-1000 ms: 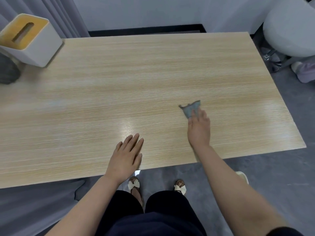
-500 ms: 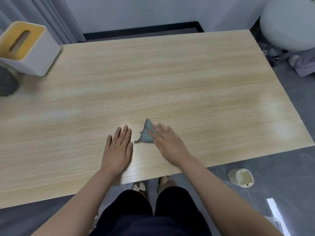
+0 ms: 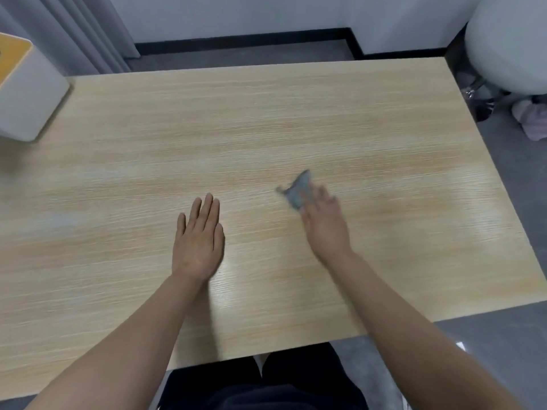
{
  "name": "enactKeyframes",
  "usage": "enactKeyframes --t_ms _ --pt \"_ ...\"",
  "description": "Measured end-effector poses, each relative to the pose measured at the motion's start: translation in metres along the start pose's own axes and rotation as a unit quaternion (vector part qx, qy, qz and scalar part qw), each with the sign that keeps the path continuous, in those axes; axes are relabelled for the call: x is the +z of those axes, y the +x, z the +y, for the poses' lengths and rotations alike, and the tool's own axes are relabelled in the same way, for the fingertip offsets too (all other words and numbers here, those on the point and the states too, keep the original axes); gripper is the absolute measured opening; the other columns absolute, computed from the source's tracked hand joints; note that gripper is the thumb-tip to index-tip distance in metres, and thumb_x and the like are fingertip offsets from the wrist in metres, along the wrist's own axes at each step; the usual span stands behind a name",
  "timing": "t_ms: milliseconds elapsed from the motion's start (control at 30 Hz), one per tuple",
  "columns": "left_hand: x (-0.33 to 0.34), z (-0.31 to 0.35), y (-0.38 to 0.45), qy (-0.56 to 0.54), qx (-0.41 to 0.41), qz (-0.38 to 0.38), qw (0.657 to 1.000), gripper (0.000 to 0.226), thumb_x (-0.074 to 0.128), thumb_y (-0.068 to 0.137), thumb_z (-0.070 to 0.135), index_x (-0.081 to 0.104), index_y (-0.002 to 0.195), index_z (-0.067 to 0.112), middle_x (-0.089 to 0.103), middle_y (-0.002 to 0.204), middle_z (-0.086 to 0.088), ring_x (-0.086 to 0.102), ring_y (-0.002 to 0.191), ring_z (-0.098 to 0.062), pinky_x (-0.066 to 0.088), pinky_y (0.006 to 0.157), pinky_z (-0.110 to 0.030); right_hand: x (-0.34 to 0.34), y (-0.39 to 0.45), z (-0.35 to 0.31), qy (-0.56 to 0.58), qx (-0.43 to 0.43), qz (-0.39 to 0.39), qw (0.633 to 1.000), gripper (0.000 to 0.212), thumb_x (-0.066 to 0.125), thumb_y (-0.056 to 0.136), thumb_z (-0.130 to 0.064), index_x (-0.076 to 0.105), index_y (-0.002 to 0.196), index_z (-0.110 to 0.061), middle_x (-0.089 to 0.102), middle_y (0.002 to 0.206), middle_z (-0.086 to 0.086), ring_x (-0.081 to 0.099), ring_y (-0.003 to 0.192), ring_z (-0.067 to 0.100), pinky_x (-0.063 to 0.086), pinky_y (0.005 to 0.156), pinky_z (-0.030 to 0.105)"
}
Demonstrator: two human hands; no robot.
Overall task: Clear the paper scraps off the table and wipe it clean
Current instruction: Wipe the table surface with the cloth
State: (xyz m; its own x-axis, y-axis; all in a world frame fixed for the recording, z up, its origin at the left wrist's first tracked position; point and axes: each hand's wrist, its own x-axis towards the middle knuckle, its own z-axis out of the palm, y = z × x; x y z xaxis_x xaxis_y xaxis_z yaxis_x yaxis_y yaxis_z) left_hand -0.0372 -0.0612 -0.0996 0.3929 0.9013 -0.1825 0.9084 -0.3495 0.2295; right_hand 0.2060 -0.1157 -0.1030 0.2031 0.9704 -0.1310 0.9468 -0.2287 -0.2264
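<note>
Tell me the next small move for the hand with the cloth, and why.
Probably sweep the cloth under the right hand on toward the table's right side: no scraps show, and the left hand lies flat, bracing.

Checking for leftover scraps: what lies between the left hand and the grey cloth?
Only bare light wooden tabletop shows between the flat left hand and the small grey cloth in the head view.

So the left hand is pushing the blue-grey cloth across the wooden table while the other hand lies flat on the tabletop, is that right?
Not quite. In the head view it is the right hand whose fingers press the blue-grey cloth onto the wooden table. The left hand is the one that lies flat on the tabletop, fingers straight, apart from the cloth.
</note>
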Motion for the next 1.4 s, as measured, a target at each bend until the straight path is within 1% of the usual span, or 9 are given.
enactKeyframes --t_ms 133,233,400,633,733,933,1233,1333,1400 --pt "0.003 0.0 0.001 -0.006 -0.003 0.014 1.0 0.062 0.004 0.093 0.037 0.017 0.15 0.016 0.006 0.156 0.008 -0.001 0.144 -0.009 -0.001 0.116 -0.036 0.017 -0.035 -0.046 -0.013 -0.271 -0.071 0.96 0.044 0.035 0.094 -0.027 0.048 0.135 -0.021 0.044 0.145 0.002 0.039 0.134 0.025 0.02 0.11 0.037" --pt "0.003 0.0 0.002 -0.005 -0.01 0.018 1.0 0.06 0.004 0.094 0.036 0.017 0.15 0.019 0.005 0.155 0.011 -0.002 0.144 -0.007 -0.004 0.116 -0.033 0.015 -0.024 -0.042 -0.044 -0.347 -0.09 0.932 0.043 0.033 0.096 -0.03 0.045 0.137 -0.024 0.039 0.148 -0.001 0.035 0.137 0.021 0.021 0.114 0.038" --pt "0.003 0.001 0.002 -0.016 -0.022 0.012 1.0 0.059 0.009 0.093 0.035 0.016 0.15 0.021 0.004 0.155 0.014 -0.003 0.144 -0.006 -0.004 0.117 -0.032 -0.014 0.058 0.003 -0.014 -0.158 -0.066 0.985 0.046 0.031 0.102 -0.023 0.026 0.147 -0.018 0.018 0.157 0.001 0.013 0.145 0.023 0.002 0.116 0.034" --pt "0.0 0.002 0.002 -0.03 -0.025 0.007 0.999 0.057 0.013 0.094 0.033 0.019 0.149 0.019 0.007 0.154 0.013 0.0 0.144 -0.007 -0.001 0.118 -0.034 -0.014 0.079 0.002 0.001 -0.013 0.001 1.0 0.043 0.03 0.103 -0.023 0.032 0.145 -0.014 0.022 0.155 0.007 0.016 0.144 0.027 0.008 0.117 0.041" --pt "0.0 0.002 0.002 -0.025 -0.023 0.005 0.999 0.057 0.015 0.093 0.032 0.02 0.149 0.018 0.009 0.155 0.012 0.001 0.144 -0.008 -0.002 0.117 -0.033 0.001 0.043 -0.029 -0.019 -0.158 0.004 0.987 0.042 0.041 0.097 -0.021 0.046 0.137 -0.012 0.039 0.147 0.009 0.035 0.136 0.03 0.019 0.114 0.042" --pt "0.001 0.0 0.003 -0.027 -0.019 0.01 0.999 0.055 0.02 0.094 0.029 0.023 0.148 0.018 0.013 0.155 0.01 0.004 0.144 -0.008 -0.003 0.116 -0.031 0.007 0.016 -0.034 -0.072 -0.409 -0.086 0.905 0.043 0.043 0.094 -0.027 0.047 0.136 -0.02 0.041 0.146 0.002 0.037 0.136 0.023 0.019 0.114 0.041" --pt "0.001 0.0 0.003 -0.029 -0.022 0.011 0.999 0.054 0.021 0.094 0.028 0.023 0.148 0.019 0.014 0.154 0.01 0.006 0.144 -0.01 -0.002 0.117 -0.032 -0.035 0.149 0.029 0.013 0.003 -0.008 1.0 0.046 0.025 0.103 -0.026 0.027 0.147 -0.014 0.016 0.157 0.008 0.009 0.145 0.027 0.007 0.117 0.041" --pt "0.001 0.0 0.003 -0.028 -0.021 0.01 0.999 0.054 0.022 0.094 0.028 0.024 0.147 0.019 0.015 0.154 0.009 0.007 0.144 -0.01 0.0 0.117 -0.033 -0.028 0.137 0.003 0.008 0.009 -0.004 1.0 0.045 0.029 0.103 -0.021 0.028 0.146 -0.011 0.018 0.156 0.01 0.011 0.145 0.028 0.007 0.116 0.042" --pt "0.001 0.0 0.004 -0.026 -0.021 0.011 0.999 0.054 0.023 0.094 0.028 0.025 0.147 0.018 0.016 0.154 0.008 0.007 0.144 -0.011 0.0 0.117 -0.033 -0.021 0.112 -0.02 -0.003 -0.094 -0.009 0.996 0.045 0.04 0.099 -0.014 0.035 0.143 -0.008 0.03 0.152 0.013 0.025 0.14 0.034 0.018 0.113 0.045"
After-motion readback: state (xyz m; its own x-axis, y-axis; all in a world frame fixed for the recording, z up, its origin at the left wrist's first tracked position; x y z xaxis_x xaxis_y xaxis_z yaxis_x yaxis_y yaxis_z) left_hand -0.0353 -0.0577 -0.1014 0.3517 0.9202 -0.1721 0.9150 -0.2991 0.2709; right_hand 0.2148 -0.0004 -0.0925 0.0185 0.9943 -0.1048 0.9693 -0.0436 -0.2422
